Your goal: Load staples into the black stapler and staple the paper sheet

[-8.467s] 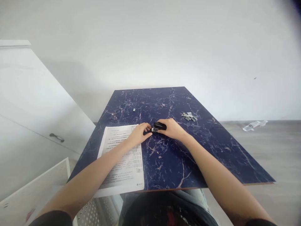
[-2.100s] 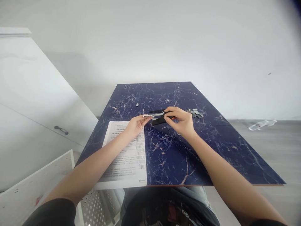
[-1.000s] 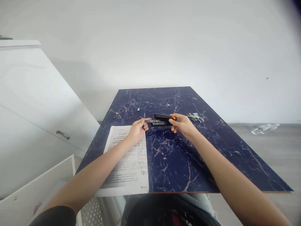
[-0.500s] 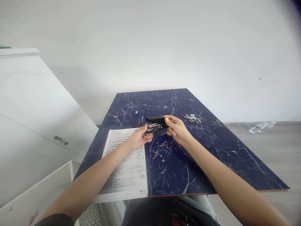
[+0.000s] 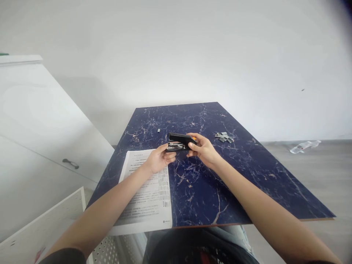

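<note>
A black stapler [image 5: 180, 139] is held between both hands above the blue marbled table [image 5: 198, 190], its jaws spread apart and metal parts showing inside. My left hand [image 5: 158, 159] pinches its front end at the lower jaw. The back end is gripped by my right hand [image 5: 202, 149], thumb on the near side, with a bit of orange showing by the fingers. Beneath my left forearm lies a printed paper sheet [image 5: 148, 205]. One small staple strip [image 5: 158, 130] rests beyond the stapler, and a pile of staple strips [image 5: 224, 137] sits to the right.
A white cabinet [image 5: 41, 117] with a dark handle stands on the left. Below it is a white perforated basket or rack [image 5: 106, 253]. A clear plastic bottle [image 5: 304, 146] lies on the floor at right. The pale wall [image 5: 176, 55] rises behind the table.
The stapler has moved slightly left and tilted, its upper arm now slanting down to the right. My right hand has shifted left, its thumb lower on the stapler.
</note>
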`<move>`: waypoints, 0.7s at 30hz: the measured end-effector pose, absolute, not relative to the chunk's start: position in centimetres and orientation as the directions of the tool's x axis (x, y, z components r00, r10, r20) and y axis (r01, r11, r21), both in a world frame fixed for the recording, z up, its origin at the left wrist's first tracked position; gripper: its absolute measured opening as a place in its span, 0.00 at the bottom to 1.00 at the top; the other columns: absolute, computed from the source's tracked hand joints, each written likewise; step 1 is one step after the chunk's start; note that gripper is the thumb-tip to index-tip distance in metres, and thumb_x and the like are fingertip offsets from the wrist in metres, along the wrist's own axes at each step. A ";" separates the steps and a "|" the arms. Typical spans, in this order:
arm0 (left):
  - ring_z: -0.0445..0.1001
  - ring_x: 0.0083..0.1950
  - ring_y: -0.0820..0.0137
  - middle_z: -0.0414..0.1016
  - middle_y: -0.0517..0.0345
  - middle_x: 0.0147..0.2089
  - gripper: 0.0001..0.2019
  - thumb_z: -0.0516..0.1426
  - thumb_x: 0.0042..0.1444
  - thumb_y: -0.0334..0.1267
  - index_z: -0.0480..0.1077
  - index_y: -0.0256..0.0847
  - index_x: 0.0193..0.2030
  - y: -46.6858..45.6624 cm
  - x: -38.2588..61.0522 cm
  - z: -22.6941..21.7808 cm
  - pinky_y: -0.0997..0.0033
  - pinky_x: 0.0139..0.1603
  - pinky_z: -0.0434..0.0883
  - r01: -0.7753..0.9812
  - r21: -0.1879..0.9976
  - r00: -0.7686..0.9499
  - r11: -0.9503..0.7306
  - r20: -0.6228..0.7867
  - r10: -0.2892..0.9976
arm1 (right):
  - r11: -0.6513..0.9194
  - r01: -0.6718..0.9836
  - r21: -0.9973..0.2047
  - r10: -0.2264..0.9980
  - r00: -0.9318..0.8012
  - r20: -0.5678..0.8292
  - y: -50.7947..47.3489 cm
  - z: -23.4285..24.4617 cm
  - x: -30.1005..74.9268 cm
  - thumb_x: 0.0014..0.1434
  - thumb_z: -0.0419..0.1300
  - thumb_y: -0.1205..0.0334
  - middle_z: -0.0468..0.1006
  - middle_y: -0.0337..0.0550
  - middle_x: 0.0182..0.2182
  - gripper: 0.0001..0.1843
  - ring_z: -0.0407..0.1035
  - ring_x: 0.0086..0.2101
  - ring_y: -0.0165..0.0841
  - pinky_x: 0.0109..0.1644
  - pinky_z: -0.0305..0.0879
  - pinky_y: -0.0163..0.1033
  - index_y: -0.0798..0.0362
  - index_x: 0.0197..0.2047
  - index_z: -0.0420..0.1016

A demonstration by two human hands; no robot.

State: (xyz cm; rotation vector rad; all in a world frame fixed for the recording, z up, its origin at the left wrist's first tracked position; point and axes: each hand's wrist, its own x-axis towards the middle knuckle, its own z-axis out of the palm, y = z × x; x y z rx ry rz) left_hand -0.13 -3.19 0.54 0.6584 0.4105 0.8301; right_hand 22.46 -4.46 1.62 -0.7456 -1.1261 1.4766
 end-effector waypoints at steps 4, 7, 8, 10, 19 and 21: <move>0.51 0.22 0.78 0.52 0.66 0.23 0.08 0.63 0.57 0.39 0.70 0.37 0.35 -3.1 -0.2 0.4 0.74 0.24 0.55 -0.541 0.681 0.618 0.493 -0.075 0.782 | 0.027 -0.371 -0.928 0.969 -0.217 0.115 -4.4 1.2 22.2 0.47 0.76 0.55 0.76 0.40 0.42 0.30 0.71 0.23 0.26 0.34 0.81 0.45 0.47 0.53 0.74; 0.51 0.21 0.78 0.52 0.67 0.22 0.09 0.64 0.56 0.39 0.69 0.37 0.34 -2.9 -0.3 0.4 0.74 0.24 0.54 -0.531 0.692 0.620 0.489 -0.077 0.781 | 0.034 -0.368 -0.929 0.970 -0.213 0.119 -4.6 1.0 22.0 0.47 0.76 0.55 0.76 0.39 0.41 0.30 0.71 0.22 0.25 0.34 0.81 0.45 0.47 0.53 0.74; 0.51 0.21 0.79 0.52 0.67 0.22 0.09 0.64 0.56 0.39 0.68 0.37 0.33 -2.8 -0.3 0.4 0.74 0.24 0.54 -0.529 0.692 0.623 0.491 -0.077 0.779 | 0.038 -0.364 -0.931 0.970 -0.212 0.122 -4.6 1.0 21.9 0.47 0.76 0.55 0.76 0.39 0.41 0.30 0.71 0.22 0.25 0.34 0.81 0.45 0.47 0.53 0.74; 0.50 0.21 0.79 0.50 0.67 0.23 0.10 0.64 0.56 0.38 0.67 0.37 0.32 -2.7 -0.4 0.5 0.74 0.23 0.54 -0.532 0.692 0.626 0.489 -0.068 0.777 | 0.045 -0.337 -0.941 0.968 -0.216 0.124 -4.7 1.1 21.9 0.47 0.76 0.54 0.76 0.40 0.41 0.31 0.71 0.22 0.26 0.33 0.80 0.45 0.47 0.53 0.74; 0.52 0.22 0.81 0.55 0.66 0.26 0.08 0.64 0.57 0.38 0.71 0.36 0.37 -2.5 0.1 0.1 0.76 0.25 0.56 -0.423 0.873 0.511 0.243 0.008 0.860 | 0.188 0.150 -0.971 0.958 -0.245 0.148 -3.1 1.4 24.7 0.41 0.77 0.54 0.82 0.43 0.35 0.27 0.75 0.35 0.37 0.42 0.73 0.42 0.55 0.45 0.82; 0.56 0.24 0.80 0.59 0.64 0.28 0.09 0.62 0.56 0.35 0.73 0.36 0.43 -2.1 0.2 -0.2 0.76 0.26 0.57 -0.448 0.883 0.388 0.139 0.052 0.920 | 0.163 0.172 -0.972 0.967 -0.222 0.122 -2.6 1.0 25.4 0.42 0.76 0.54 0.82 0.42 0.34 0.24 0.75 0.34 0.37 0.41 0.71 0.41 0.55 0.42 0.83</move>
